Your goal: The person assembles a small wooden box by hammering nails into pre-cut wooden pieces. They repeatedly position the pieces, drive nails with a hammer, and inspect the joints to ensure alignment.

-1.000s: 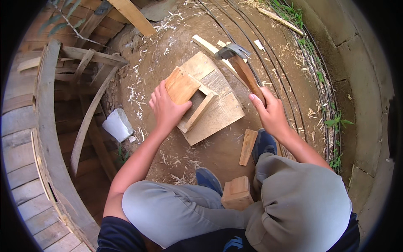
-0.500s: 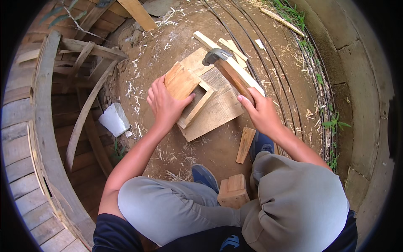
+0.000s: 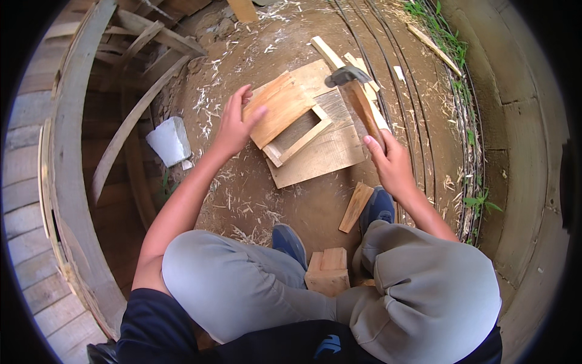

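"What stands furthest left?"

"A wall of weathered planks (image 3: 24, 203), then a thick curved beam (image 3: 70, 151) and a thinner bowed strip (image 3: 133, 127) leaning in. Just right of that strip, a pale grey block (image 3: 170, 142) sits on the dirt ground (image 3: 221, 197)."

"And the left hand (image 3: 236, 124)?"

"Beside the left edge of the wooden box. Its grip is loose and well spread, fingers up, thumb pointing over the top board, with nothing held. I cannot tell whether the thumb touches the wood."

"How does the wooden box (image 3: 280, 112) lie?"

"Flat, turned at a slant, in front of the person. A board covers its upper left part; the lower right shows a gap inside the frame. It rests on a flat wooden panel (image 3: 332, 156) on the ground."

"Below that?"

"A blue shoe (image 3: 289, 244), then a small wooden block (image 3: 327, 273) between the feet, and a narrow offcut (image 3: 356, 207) near the other shoe (image 3: 379, 206)."

"Further right?"

"The hammer (image 3: 364, 109), its dark metal head up and away from the person, near the panel's upper right corner in view. The right hand (image 3: 394, 161) has its grip closed round the lower end of the brown handle, thumb along it."

"Past the hand?"

"Dark cables (image 3: 413, 100) running along the ground, a strip of green weeds (image 3: 479, 201), and a grey-brown wall (image 3: 518, 151) at the far right."
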Demonstrator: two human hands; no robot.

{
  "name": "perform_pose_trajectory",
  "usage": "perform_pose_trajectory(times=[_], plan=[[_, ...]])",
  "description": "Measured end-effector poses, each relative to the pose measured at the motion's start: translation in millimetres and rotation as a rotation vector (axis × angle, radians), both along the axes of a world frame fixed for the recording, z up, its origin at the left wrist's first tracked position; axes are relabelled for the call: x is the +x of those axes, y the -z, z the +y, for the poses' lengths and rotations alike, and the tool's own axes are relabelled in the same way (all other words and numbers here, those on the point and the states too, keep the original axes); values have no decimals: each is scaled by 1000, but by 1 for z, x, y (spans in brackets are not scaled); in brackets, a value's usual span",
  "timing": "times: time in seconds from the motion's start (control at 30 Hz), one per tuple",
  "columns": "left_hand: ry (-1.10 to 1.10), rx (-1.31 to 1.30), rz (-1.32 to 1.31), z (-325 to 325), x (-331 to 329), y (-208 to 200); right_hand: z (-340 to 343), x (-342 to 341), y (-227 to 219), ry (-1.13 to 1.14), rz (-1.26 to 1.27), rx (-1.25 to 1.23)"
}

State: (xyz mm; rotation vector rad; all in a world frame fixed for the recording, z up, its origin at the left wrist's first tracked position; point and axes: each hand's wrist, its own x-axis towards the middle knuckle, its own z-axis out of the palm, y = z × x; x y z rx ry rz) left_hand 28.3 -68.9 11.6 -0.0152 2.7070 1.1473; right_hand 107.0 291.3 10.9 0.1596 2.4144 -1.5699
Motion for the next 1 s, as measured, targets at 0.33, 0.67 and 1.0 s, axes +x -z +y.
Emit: perform_pose_trajectory(times=[0.33,0.67,1.0], plan=[[24,-137,80,5,37,22,4,5,13,-11,11,211],[67,-56,214,15,19,17,-6,15,20,15,49,111],[-23,47,236,22,30,42,-6,5,16,41,-8,42]])
